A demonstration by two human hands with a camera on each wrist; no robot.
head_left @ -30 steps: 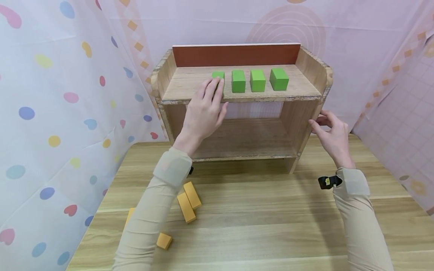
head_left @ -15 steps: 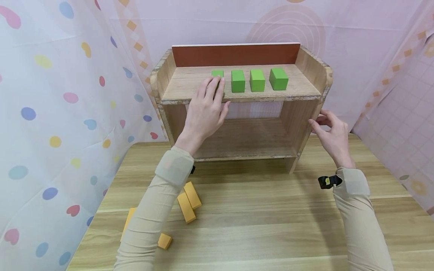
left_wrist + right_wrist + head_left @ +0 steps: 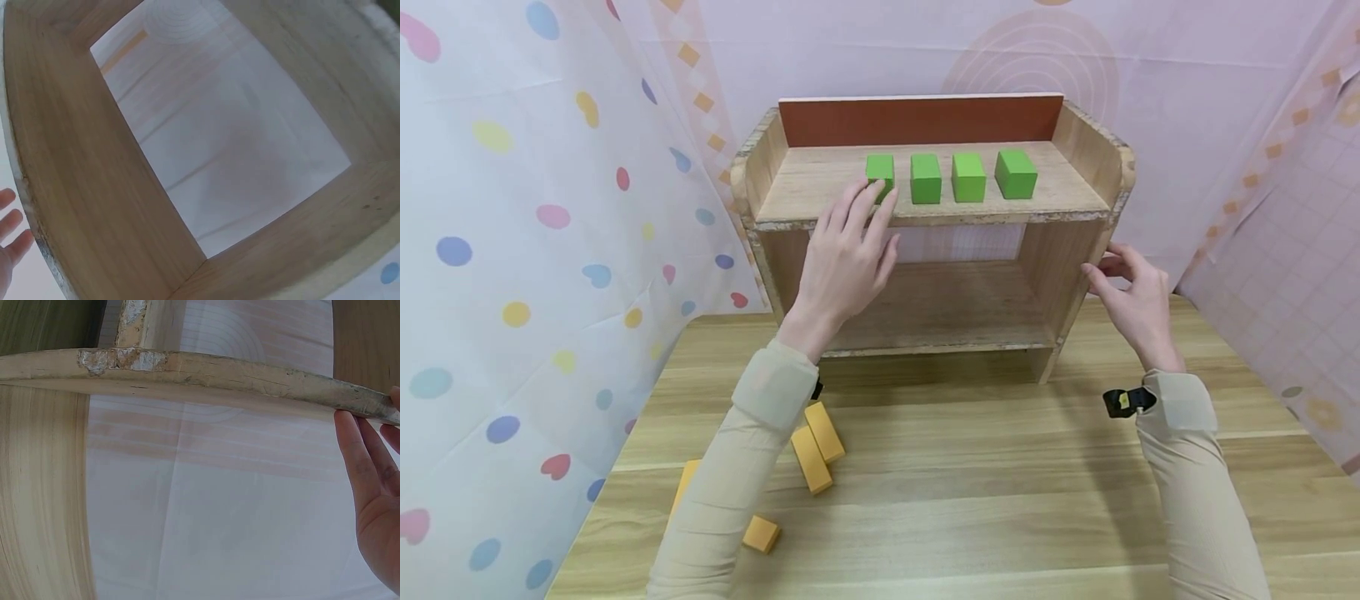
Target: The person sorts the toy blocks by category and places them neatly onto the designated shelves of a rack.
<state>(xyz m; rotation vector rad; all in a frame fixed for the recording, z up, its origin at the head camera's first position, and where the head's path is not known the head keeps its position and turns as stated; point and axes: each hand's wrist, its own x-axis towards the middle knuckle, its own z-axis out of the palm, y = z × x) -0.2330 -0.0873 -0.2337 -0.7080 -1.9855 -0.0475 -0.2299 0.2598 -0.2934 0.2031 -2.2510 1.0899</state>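
A small two-tier wooden shelf (image 3: pixel 947 304) stands on the table, with a row of several green blocks on its top board. My left hand (image 3: pixel 844 254) is at the front of the leftmost green block (image 3: pixel 880 167), fingers loosely extended and holding nothing. Its fingertips cover the block's lower front; whether they touch it I cannot tell. Further right sit other green blocks (image 3: pixel 969 179), evenly spaced. My right hand (image 3: pixel 1135 304) grips the edge of the shelf's right side panel between thumb and fingers, as the right wrist view shows with the hand (image 3: pixel 378 494) against the panel (image 3: pixel 250 381).
Yellow blocks (image 3: pixel 812 460) lie on the wooden table (image 3: pixel 970 500) at front left, a small one (image 3: pixel 762 534) nearer me. My left sleeve partly covers another. Patterned cloth (image 3: pixel 550 250) hangs at the left and behind the shelf.
My left hand has drawn back slightly toward me and down from the leftmost green block, so more of that block shows. The right hand keeps its place on the shelf.
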